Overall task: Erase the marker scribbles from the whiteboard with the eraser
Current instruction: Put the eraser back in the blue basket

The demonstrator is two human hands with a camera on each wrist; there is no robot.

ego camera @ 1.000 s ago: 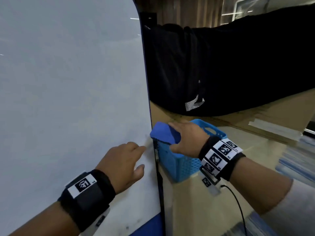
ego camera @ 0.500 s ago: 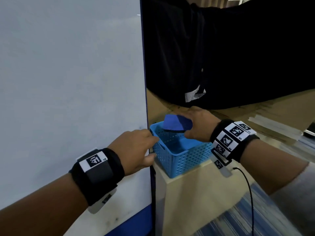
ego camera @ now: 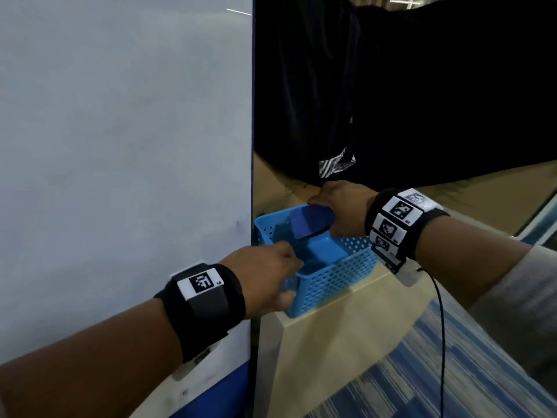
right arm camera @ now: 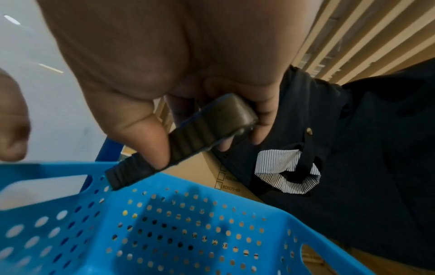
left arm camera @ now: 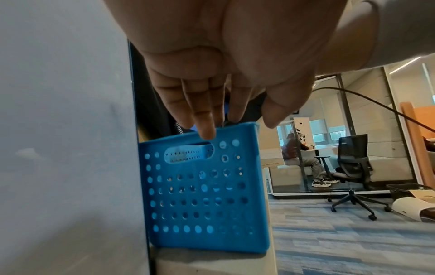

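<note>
The whiteboard (ego camera: 120, 146) fills the left and looks wiped, with only a faint smudge (ego camera: 238, 223) near its right edge. My right hand (ego camera: 340, 206) grips the blue eraser (ego camera: 310, 220) by thumb and fingers, tilted, just above the far half of a blue perforated basket (ego camera: 331, 276). From the right wrist, the eraser's dark felt face (right arm camera: 219, 115) shows, its low end over the basket (right arm camera: 188, 232). My left hand (ego camera: 265, 276) is at the basket's near-left corner. Its fingers (left arm camera: 207, 130) are straight and touch the rim of the basket (left arm camera: 200, 195).
The basket stands on a pale wooden block (ego camera: 331, 342) right beside the whiteboard's blue edge. A black garment (ego camera: 391, 86) hangs behind it. Blue striped carpet (ego camera: 452, 372) lies below. An office chair (left arm camera: 353, 167) and a seated person (left arm camera: 301, 158) are farther off.
My right hand carried the eraser from the whiteboard's edge rightwards and down over the basket. My left hand left the whiteboard and reached the basket's rim.
</note>
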